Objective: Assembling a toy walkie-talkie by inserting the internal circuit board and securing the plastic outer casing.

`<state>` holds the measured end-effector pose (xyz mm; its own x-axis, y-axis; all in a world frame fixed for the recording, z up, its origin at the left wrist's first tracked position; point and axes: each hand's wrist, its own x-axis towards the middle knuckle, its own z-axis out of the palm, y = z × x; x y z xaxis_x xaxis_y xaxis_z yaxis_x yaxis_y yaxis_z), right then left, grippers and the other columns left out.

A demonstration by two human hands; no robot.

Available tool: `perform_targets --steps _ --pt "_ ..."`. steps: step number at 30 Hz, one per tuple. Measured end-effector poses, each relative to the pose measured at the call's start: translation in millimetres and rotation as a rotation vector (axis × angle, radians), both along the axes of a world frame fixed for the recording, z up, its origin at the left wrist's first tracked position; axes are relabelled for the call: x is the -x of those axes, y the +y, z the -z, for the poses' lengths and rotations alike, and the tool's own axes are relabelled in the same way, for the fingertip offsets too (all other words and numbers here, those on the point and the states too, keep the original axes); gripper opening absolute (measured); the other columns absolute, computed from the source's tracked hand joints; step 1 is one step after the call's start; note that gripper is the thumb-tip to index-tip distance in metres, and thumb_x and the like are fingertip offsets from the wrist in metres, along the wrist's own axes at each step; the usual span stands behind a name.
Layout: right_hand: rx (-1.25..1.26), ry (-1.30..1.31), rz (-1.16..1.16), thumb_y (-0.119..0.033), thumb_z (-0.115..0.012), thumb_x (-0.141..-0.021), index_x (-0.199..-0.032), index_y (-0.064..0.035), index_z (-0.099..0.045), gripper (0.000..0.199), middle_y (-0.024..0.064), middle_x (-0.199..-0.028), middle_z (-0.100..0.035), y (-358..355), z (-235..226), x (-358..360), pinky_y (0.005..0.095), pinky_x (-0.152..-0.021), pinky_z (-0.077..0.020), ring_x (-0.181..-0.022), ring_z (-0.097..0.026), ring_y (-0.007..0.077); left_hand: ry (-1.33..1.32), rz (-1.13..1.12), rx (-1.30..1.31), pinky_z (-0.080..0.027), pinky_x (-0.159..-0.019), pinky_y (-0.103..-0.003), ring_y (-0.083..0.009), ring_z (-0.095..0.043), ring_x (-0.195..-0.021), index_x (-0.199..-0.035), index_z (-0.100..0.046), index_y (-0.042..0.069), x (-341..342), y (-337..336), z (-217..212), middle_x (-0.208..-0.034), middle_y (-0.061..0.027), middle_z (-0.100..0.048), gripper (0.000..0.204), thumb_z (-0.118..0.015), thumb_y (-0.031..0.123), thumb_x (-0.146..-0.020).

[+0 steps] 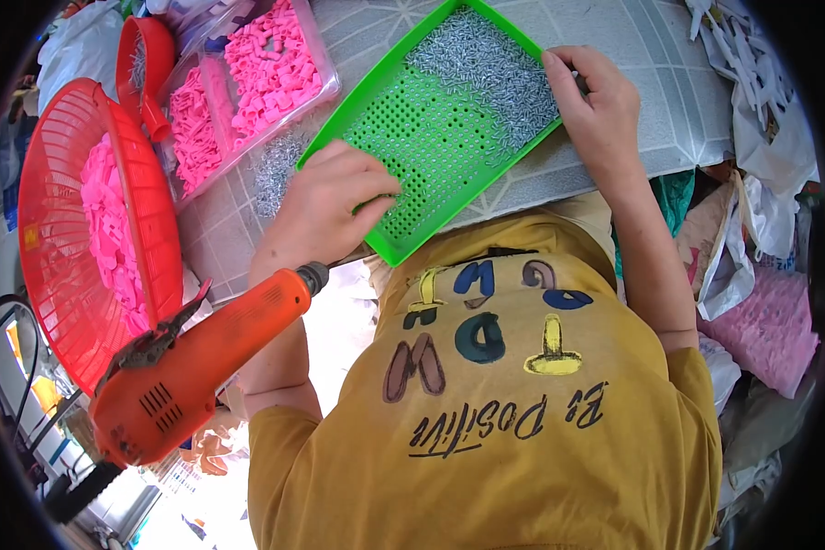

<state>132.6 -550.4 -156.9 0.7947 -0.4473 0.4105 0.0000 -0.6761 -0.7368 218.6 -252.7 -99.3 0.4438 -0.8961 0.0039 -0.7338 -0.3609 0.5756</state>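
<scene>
A shallow green perforated tray [449,225] lies tilted across the table's near edge. Small silvery screws [500,78] are heaped at its far right end, while rows of holes [380,119] show bare at the nearer end. My left hand [330,202] is closed over the tray's left wall, its fingers curled and partly hidden. At the right, my right hand [600,110] grips the tray's rim between thumb and fingers, beside the screws. An orange power screwdriver [202,376] hangs by my left forearm, touched by neither hand.
More loose screws [280,170] lie on the table left of the tray. Behind them stands a clear divided box [325,87] of pink plastic parts. A red basket [55,220] holds more pink pieces, near a red scoop [156,64]. White plastic strips [752,82] and bags crowd the right.
</scene>
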Motion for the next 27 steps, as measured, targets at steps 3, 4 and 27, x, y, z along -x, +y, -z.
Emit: perform_targets --steps 3,4,27 --pt "-0.004 0.001 -0.002 -0.018 -0.068 -0.090 -0.090 -0.0052 -0.071 0.013 0.0097 -0.082 -0.069 -0.6 0.6 -0.6 0.0354 -0.063 -0.0512 -0.070 -0.066 0.0271 -0.006 0.050 -0.018 -0.049 -0.076 -0.039 -0.0285 -0.061 -0.086 -0.087 -0.071 0.006 -0.8 0.6 -1.3 -0.089 -0.0077 -0.066 0.016 -0.077 0.003 -0.072" --pt "-0.006 0.000 -0.001 -0.018 -0.068 -0.090 -0.090 -0.0051 -0.071 0.013 0.0098 -0.082 -0.069 -0.7 1.7 -0.3 0.0353 -0.063 -0.0512 -0.070 -0.066 0.0272 -0.022 0.064 -0.031 -0.049 -0.076 -0.039 -0.0286 -0.061 -0.086 -0.086 -0.070 0.006 -0.8 1.3 -2.4 -0.088 -0.0078 -0.066 0.017 -0.077 0.003 -0.071" --pt "-0.001 -0.002 -0.004 -0.017 -0.068 -0.090 -0.090 -0.0055 -0.071 0.012 0.0096 -0.082 -0.068 -0.3 -1.0 0.7 0.0343 -0.063 -0.0515 -0.070 -0.066 0.0261 -0.080 -0.075 -0.059 -0.049 -0.077 -0.041 -0.0299 -0.060 -0.085 -0.086 -0.068 0.004 4.3 -2.2 -7.2 -0.084 -0.0094 -0.065 0.010 -0.074 0.006 -0.078"
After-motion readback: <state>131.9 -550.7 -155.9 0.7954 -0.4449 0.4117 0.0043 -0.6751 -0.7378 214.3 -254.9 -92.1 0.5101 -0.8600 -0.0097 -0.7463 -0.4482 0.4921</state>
